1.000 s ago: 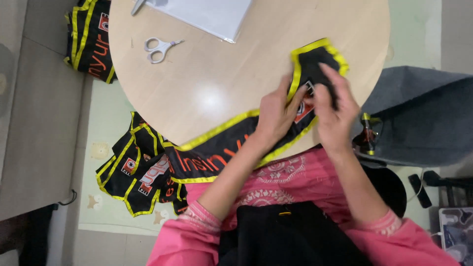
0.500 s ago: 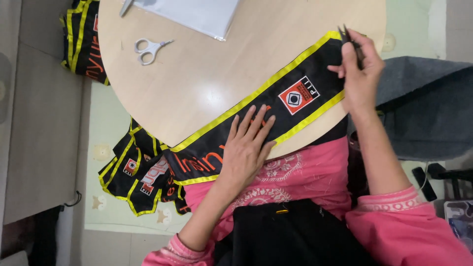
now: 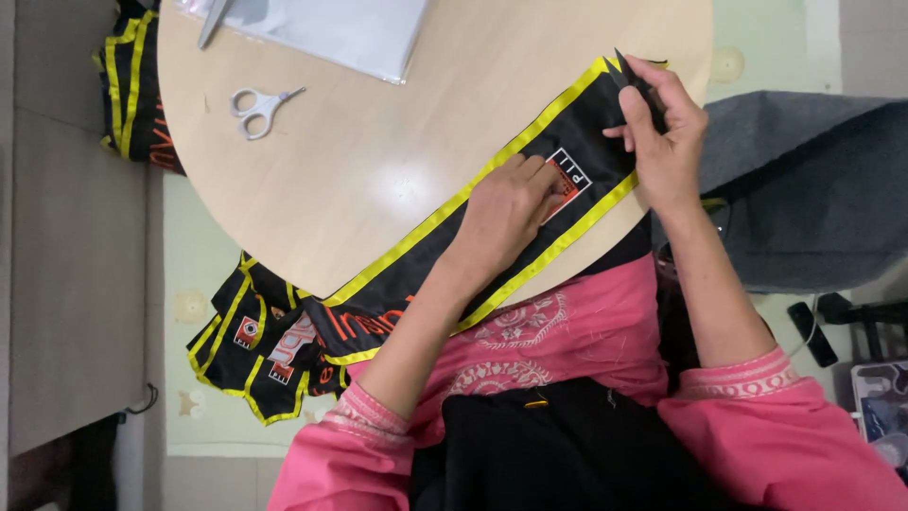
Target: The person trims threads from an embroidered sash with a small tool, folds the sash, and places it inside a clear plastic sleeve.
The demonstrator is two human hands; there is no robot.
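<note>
A long black sash (image 3: 492,208) with yellow borders and an orange-and-white patch lies diagonally across the round wooden table (image 3: 378,161). My left hand (image 3: 511,208) presses flat on the sash, its fingers over the patch. My right hand (image 3: 662,132) pinches the pointed end of the sash near the table's far right edge. The rest of the sash hangs off the near edge and piles up on the floor (image 3: 265,350).
White-handled scissors (image 3: 257,106) lie on the table at the left. A grey sheet (image 3: 331,28) lies at the table's far edge. More black-and-yellow sashes (image 3: 132,85) hang at the far left. A grey chair (image 3: 813,189) stands to the right.
The sash went from bunched under both hands to spread out straight. My left hand slid along it onto the patch. My right hand holds the pointed end stretched out.
</note>
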